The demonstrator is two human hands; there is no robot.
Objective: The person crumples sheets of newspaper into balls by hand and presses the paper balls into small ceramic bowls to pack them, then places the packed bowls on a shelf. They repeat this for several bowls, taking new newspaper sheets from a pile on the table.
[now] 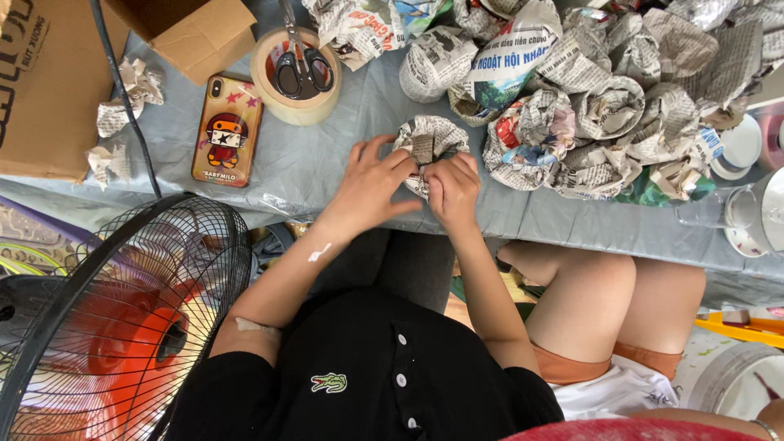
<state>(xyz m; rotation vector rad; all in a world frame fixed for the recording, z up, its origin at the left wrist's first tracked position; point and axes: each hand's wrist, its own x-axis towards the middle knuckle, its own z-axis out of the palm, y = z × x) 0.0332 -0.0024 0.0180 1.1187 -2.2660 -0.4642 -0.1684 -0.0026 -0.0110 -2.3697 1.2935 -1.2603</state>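
Both hands work on 1 newspaper-wrapped bundle point(431, 147) lying on the grey-covered counter point(327, 163) near its front edge, directly ahead of the person. The left hand point(371, 184) cups the bundle's left side, fingers curled over the paper with the thumb spread out below. The right hand point(453, 188) is closed on the lower right of the bundle, pinching and pressing folds of paper down. The wrap looks nearly complete, since newsprint covers every visible side; only a small dark patch shows at the top centre, where the folds have not quite met, and no tape is visible on it.

To the right lies a heap of finished newspaper bundles point(588, 114), many already wrapped, which suggests much of the work is done. A roll of tape point(296, 77) with scissors point(300, 61) resting across it sits to the upper left, untouched, beside a phone in an orange case point(227, 131). A cardboard box point(49, 82) stands at far left, and a fan point(122, 327) is below the counter edge. Another person's bare legs point(604, 302) show at right.
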